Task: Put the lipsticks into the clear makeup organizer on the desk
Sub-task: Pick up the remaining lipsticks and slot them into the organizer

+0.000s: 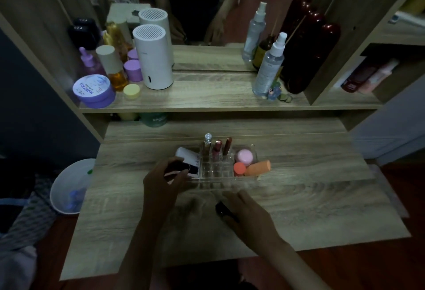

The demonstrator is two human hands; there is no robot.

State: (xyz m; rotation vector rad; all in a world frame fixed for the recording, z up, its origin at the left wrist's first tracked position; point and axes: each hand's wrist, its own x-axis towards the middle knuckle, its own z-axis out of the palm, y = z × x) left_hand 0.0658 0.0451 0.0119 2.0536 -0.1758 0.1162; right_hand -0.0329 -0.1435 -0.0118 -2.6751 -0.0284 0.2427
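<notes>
While the light is poor and detail is limited, two lipsticks are found in hand. A dark lipstick (pixel 184 167) is gripped by the curled fingers of the left hand (pixel 162 180), held over the left end of the clear makeup organizer (pixel 216 178) on the desk (pixel 299 209). A second dark lipstick (pixel 222 209) is enclosed by the right hand (pixel 249 216), low over the desk just in front of the organizer; whether it is lifted clear of the wood cannot be told. Three tubes (pixel 217 149) are seen standing upright in the back row of cells, and the front cells appear vacant. Both lipsticks are judged light, rigid and smooth-cased, hence liable to slip or roll if released flat. A hold around the middle of the barrel is judged suitable, with the tube turned upright before lowering. The organizer itself is judged light and easily shifted if knocked.
</notes>
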